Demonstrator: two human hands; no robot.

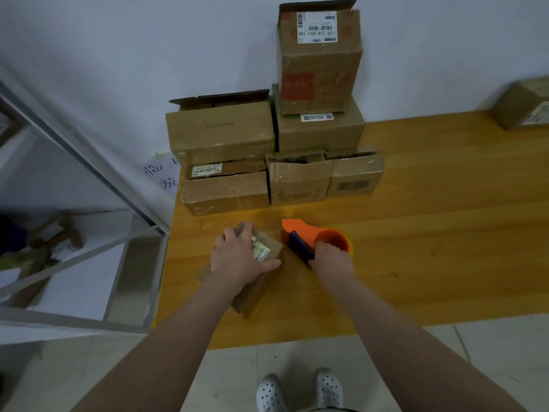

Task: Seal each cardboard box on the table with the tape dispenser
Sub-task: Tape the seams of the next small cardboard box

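Filling the middle and right of the frame, a wooden table point(416, 233) stands against a pale wall. On the left side of the frame there is a grey metal shelf point(89, 162) with some packages on it. In the upper centre, a stack of cardboard boxes point(219, 135) is piled at the back of the table, some of them with open flaps, and a tall box point(319, 60) stands on the top. One more box point(523, 105) sits alone at the right edge of the frame.

Below the stack, near the centre, a small cardboard box point(271, 243) lies on the table. Just beside it on the right is the orange tape dispenser point(315, 233), with its nose near the box. The left hand point(240, 257) lies palm down on the small box, fingers spread over the top, the thumb along its near edge. The right hand point(331, 258) is curled around the blue handle of the dispenser. At the bottom centre, white shoes point(270, 391) stand on the tiled floor.
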